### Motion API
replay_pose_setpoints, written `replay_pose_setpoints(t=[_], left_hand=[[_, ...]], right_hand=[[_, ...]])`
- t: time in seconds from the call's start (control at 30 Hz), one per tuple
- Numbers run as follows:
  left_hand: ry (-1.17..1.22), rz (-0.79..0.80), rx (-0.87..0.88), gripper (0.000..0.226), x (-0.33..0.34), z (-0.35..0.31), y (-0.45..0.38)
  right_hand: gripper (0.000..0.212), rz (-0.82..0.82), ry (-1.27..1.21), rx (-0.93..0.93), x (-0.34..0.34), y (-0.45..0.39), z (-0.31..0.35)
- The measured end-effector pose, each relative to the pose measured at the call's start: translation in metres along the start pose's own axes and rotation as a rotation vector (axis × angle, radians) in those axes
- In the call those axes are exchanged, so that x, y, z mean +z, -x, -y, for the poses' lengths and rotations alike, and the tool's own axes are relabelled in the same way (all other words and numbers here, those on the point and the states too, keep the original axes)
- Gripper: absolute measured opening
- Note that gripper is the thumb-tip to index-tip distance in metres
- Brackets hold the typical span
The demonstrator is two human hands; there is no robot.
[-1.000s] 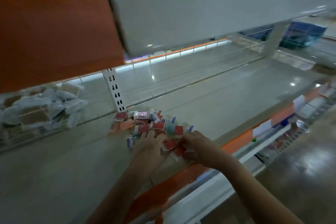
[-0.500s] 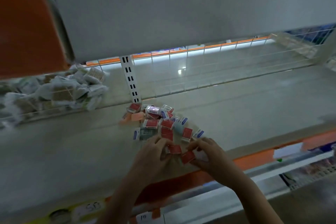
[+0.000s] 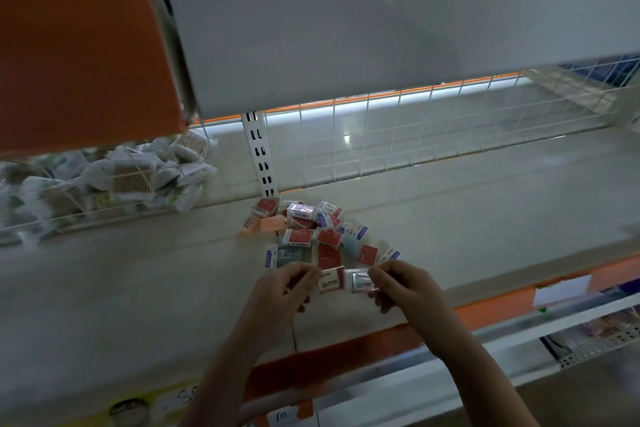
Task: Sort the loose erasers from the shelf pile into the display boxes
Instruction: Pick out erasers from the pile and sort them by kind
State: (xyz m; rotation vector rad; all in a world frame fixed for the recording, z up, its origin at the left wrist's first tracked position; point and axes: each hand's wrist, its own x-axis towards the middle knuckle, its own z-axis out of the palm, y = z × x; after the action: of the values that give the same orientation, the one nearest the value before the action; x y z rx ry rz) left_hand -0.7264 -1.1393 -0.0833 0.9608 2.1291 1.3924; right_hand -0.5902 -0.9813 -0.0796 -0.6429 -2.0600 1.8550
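Pinching one eraser each, left hand point(image 3: 284, 291) red-sleeved eraser point(image 3: 331, 281), right hand point(image 3: 405, 288) white eraser point(image 3: 358, 281)

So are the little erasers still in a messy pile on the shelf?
Yes, the small wrapped erasers lie jumbled, overlapping on the pale shelf.

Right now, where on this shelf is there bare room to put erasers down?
Bare shelf runs right of the eraser pile to the wire grid. Another bare patch lies left, between the pile and the basket of packets. Crowded: the pile and the front edge, where left hand and right hand each hold an eraser.
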Motion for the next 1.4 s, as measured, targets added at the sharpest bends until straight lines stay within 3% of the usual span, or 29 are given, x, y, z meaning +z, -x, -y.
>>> replay_pose_setpoints(t=[0.3, 0.67, 0.97, 1.13, 1.23, 1.4], left_hand=[[0.14, 0.243, -0.175, 0.014, -0.009, 0.002, 0.005], [0.365, -0.073, -0.38, 0.016, -0.039, 0.004, 0.049], [0.405, -0.109, -0.333, 0.017, -0.073, 0.012, 0.085], [0.455, 0.006, -0.359, 0.022, -0.09, 0.024, 0.105], [0.519, 0.071, -0.35, 0.034, -0.099, 0.031, 0.118], [0.593, 0.121, -0.327, 0.03, -0.111, 0.043, 0.136]], right_hand=[[0.015, 0.081, -0.039, 0.065, -0.004, -0.001, 0.006], [0.013, 0.373, -0.029, 0.043, 0.035, -0.017, 0.017], [0.031, 0.495, -0.086, 0.019, 0.082, 0.001, 0.025], [0.029, 0.457, 0.079, -0.021, 0.103, 0.023, 0.026], [0.028, 0.388, 0.07, -0.019, 0.12, 0.035, 0.025], [0.025, 0.322, 0.039, -0.043, 0.149, 0.055, 0.024]])
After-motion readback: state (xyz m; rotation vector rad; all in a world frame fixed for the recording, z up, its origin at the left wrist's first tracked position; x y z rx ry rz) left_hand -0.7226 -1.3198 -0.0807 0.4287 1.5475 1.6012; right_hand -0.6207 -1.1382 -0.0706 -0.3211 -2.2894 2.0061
